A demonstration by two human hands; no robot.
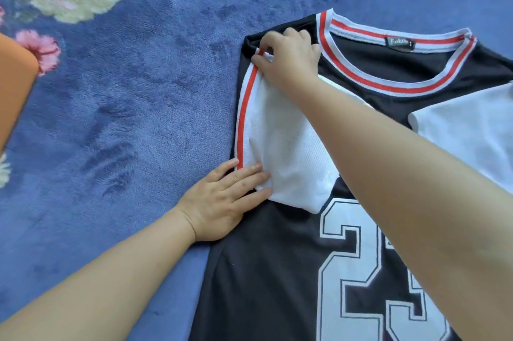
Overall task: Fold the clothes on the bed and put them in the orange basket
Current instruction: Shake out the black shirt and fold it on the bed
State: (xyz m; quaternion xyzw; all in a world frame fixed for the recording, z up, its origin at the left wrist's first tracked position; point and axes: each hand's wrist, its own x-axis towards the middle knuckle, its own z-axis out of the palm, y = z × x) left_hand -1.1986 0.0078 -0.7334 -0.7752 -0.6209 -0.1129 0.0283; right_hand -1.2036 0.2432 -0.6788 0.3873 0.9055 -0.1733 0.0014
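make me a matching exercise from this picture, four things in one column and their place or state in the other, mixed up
Things:
1. left hand
2. right hand
3. orange basket
4. white sleeve

Place or state:
A. at the left edge of the view, on the blue bedspread
B. folded in over the black jersey
C. fingers flat, pressing the sleeve's lower end
D. pinching the striped cuff near the shoulder

Pairs: 1-C, 2-D, 3-A, 4-B
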